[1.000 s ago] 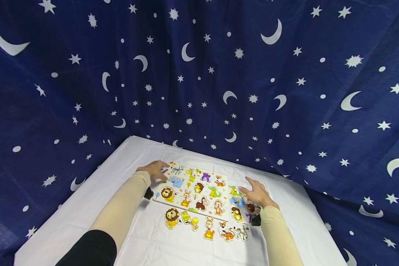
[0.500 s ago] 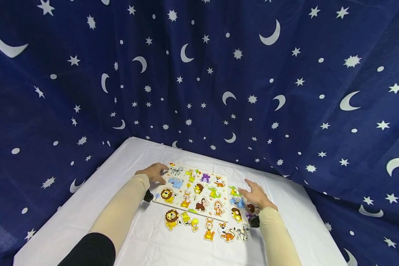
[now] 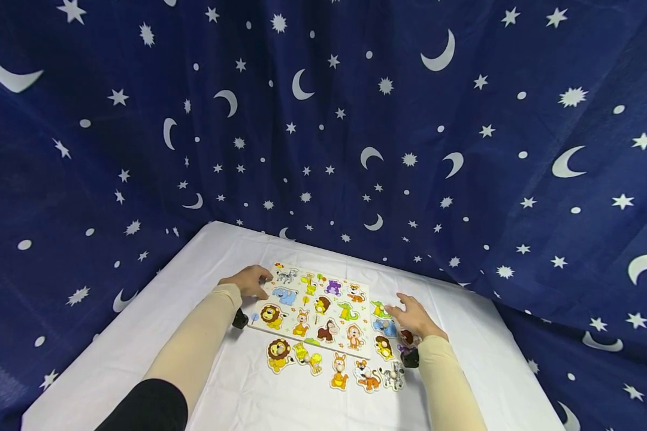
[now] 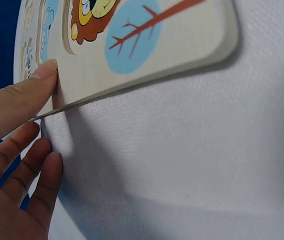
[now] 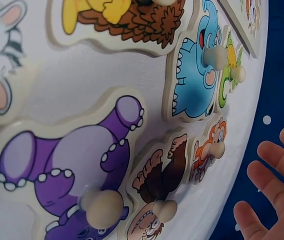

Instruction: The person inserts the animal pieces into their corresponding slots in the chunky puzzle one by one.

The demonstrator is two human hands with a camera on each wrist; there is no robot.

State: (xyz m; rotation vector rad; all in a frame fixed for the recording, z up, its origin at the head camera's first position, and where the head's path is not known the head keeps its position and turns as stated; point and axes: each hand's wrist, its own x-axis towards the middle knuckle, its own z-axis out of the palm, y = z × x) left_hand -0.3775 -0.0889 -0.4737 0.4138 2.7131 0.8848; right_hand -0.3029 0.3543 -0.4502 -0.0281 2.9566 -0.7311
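Note:
A wooden animal puzzle board (image 3: 334,306) lies on the white table, printed with a zebra, lion, kangaroo and other animals. At its left edge is my left hand (image 3: 248,281). In the left wrist view the thumb (image 4: 44,75) overlaps the board's edge, and the other fingers are relaxed beside it. My right hand (image 3: 414,316) hovers with spread fingers over knobbed puzzle pieces to the board's right. Among these are a blue elephant piece (image 5: 194,75), a purple hippo piece (image 5: 77,155), a crocodile piece (image 5: 229,67) and a monkey piece (image 5: 207,150). It holds nothing.
In front of the board lie a lion piece (image 3: 278,354), a giraffe piece (image 3: 304,355), a kangaroo piece (image 3: 339,371), a tiger piece (image 3: 366,376) and a zebra piece (image 3: 392,376). A dark blue star-and-moon curtain (image 3: 323,149) hangs behind the table (image 3: 264,395).
My right hand has drifted slightly left and down in the view. The left hand has eased a little off the board's left edge. The board and pieces have stayed put.

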